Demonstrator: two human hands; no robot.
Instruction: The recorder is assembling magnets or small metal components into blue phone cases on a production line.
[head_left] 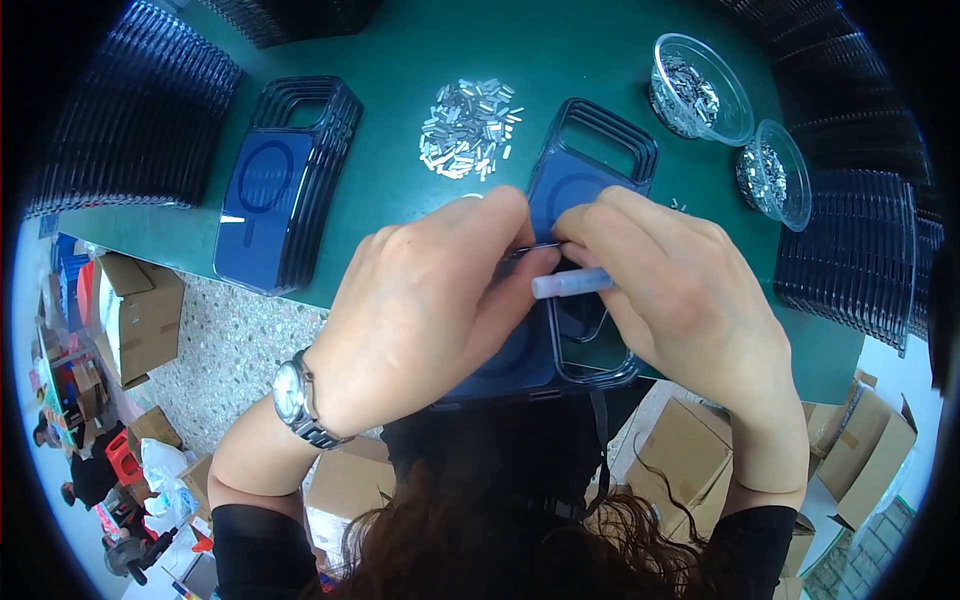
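Note:
My left hand, a metal watch on its wrist, is closed with thumb and finger pinching the edge of a dark phone case. This case lies at the table's near edge, partly covered by my hands. My right hand is closed too, its fingertips at the same edge close to the left ones. A translucent tube-shaped tool sticks out of the right hand, pointing left. What the fingertips pinch between them is too small to tell. Just beyond lies a stack of clear-edged blue phone cases.
A pile of small silvery metal pieces lies on the green table. Two clear plastic bowls of similar pieces stand at the right. Another case stack sits left; tall stacks line both sides. Cardboard boxes are on the floor.

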